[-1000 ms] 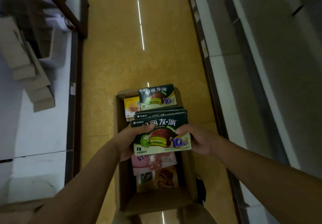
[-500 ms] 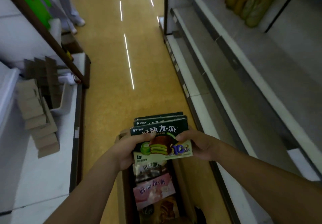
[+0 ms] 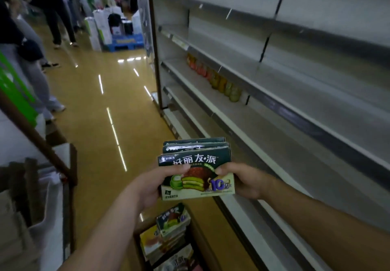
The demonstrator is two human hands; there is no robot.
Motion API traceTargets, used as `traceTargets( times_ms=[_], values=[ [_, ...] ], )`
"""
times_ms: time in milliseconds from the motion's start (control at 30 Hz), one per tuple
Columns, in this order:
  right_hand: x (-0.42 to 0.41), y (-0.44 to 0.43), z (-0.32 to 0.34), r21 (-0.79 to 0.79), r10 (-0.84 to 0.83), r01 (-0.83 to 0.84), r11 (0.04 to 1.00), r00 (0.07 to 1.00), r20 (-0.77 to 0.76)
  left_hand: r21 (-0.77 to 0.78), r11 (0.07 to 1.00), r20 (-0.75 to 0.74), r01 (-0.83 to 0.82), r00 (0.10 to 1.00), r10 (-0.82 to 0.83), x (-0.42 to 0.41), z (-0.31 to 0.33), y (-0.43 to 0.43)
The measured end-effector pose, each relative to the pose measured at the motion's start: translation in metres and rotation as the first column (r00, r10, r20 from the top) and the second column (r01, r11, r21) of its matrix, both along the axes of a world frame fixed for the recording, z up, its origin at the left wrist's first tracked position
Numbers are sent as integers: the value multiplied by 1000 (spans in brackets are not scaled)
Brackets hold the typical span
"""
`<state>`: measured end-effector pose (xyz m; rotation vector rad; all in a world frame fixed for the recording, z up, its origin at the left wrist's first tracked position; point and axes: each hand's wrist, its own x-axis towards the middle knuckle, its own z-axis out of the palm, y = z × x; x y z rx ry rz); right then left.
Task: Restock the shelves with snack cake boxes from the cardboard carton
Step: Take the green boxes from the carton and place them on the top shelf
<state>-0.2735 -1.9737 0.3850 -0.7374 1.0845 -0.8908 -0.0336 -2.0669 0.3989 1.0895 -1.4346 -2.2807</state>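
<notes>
Both hands hold a stack of green snack cake boxes (image 3: 196, 173) up in front of the chest, well above the floor. The left hand (image 3: 152, 184) grips the stack's left side, its thumb laid across the front box's face just under the printed name. The right hand (image 3: 244, 180) grips the right side in the same way, thumb curled onto the face near the upper right corner. The front box faces the camera and shows a green-filled chocolate cake and a green cup. The top edges of several more boxes show behind it, packed tight together.

Below the hands, at the bottom of the view, stands the open cardboard carton (image 3: 202, 243) on the yellow floor (image 3: 95, 123). It holds more snack cake boxes (image 3: 171, 222) — a green one on top, with yellow and paler ones beneath, all blurred.

To the right run the grey shelves (image 3: 295, 106), tier above tier, near the held stack but not touching it. One shelf further along carries a row of red, orange and green bottles (image 3: 217, 81). Down the aisle on the left stand several people (image 3: 31, 70), seen only from the legs up and blurred.
</notes>
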Motion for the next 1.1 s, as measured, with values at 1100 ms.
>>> traceTargets(
  times_ms=[1100],
  values=[
    [-103, 227, 393, -621, -506, 309, 720, 847, -164, -594, 784, -413, 181, 768, -490, -177, 369, 134]
  ],
)
